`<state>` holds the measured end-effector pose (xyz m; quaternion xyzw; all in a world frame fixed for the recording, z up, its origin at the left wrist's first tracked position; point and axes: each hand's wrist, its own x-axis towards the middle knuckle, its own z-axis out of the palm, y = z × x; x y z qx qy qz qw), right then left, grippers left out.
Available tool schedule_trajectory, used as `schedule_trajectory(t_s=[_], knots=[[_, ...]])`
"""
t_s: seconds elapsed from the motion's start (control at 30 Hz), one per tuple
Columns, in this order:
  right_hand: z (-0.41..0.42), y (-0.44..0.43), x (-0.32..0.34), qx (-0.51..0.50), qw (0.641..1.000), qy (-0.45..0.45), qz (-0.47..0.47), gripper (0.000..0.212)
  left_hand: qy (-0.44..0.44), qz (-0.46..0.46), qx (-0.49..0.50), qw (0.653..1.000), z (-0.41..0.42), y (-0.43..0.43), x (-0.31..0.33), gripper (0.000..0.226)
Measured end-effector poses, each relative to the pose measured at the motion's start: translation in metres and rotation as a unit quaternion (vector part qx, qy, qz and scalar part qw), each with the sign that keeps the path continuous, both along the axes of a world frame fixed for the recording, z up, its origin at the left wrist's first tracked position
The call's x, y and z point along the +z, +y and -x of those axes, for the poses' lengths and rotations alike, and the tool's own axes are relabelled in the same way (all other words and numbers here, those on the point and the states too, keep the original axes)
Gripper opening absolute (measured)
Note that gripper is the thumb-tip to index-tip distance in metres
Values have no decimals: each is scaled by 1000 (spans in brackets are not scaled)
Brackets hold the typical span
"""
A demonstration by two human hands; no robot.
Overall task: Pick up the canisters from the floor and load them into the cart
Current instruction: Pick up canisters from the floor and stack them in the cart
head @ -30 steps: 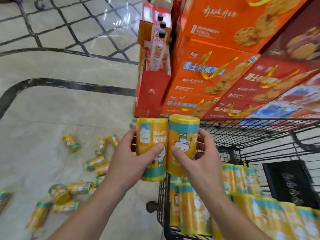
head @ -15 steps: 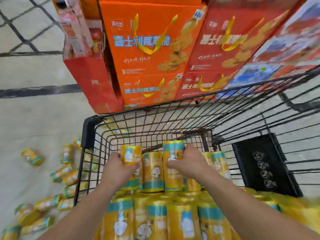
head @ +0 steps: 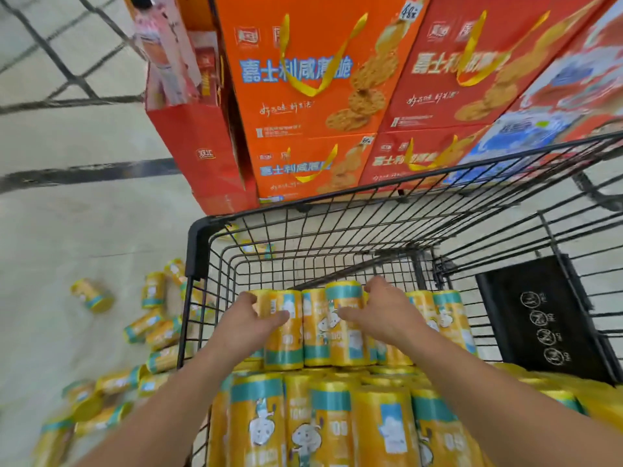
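Note:
Both my hands reach into the black wire cart (head: 197, 251). My left hand (head: 247, 326) grips a yellow canister with teal bands (head: 285, 335) that stands in the far row of canisters. My right hand (head: 382, 311) grips a second canister (head: 347, 328) a little taller in that same row, thumb on its front. Several more yellow canisters (head: 323, 423) fill the near part of the cart. Several loose canisters (head: 148, 326) lie scattered on the floor left of the cart, one (head: 91, 295) apart from the rest.
Stacked orange and red biscuit boxes (head: 313, 96) stand right beyond the cart's far end, with a red display box (head: 199, 150) at their left. A black folded seat panel (head: 539, 315) sits in the cart's right side. Pale tiled floor (head: 67, 214) spreads to the left.
My hands carried the two canisters from above the cart's edge down into the basket and stood them in the far row. The camera leaned forward over the cart.

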<state>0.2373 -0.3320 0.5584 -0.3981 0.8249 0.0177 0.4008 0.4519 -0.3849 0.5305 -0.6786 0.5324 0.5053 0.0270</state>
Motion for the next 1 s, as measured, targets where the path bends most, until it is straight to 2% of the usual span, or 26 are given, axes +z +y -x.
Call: schedule_trajectory(t_s=[0.07,0.2,0.3,0.43,0.6,0.73,0.87,1.0], knots=[[-15,-7,15,3,996,22,81,67,41,56,2,998,-11,-5,20,66],[-73,-31,59,11,972,-28,234,49,181,165,48,968,-52,-20,70,32],[-139,-50,87,26,954,-68,290,39,227,217,88,945,-113,-28,91,28],[-247,-70,100,48,935,-104,337,31,219,242,160,932,-228,-32,81,37],[-391,-79,55,75,940,-112,312,34,137,252,197,938,-395,-15,29,52],[-489,-70,-9,128,950,-91,271,36,62,221,203,952,-505,5,-22,48],[-547,-57,-84,193,958,-57,203,41,6,181,191,965,-569,23,-88,56],[-570,-47,-172,257,958,-10,126,48,-18,140,141,980,-587,39,-165,64]])
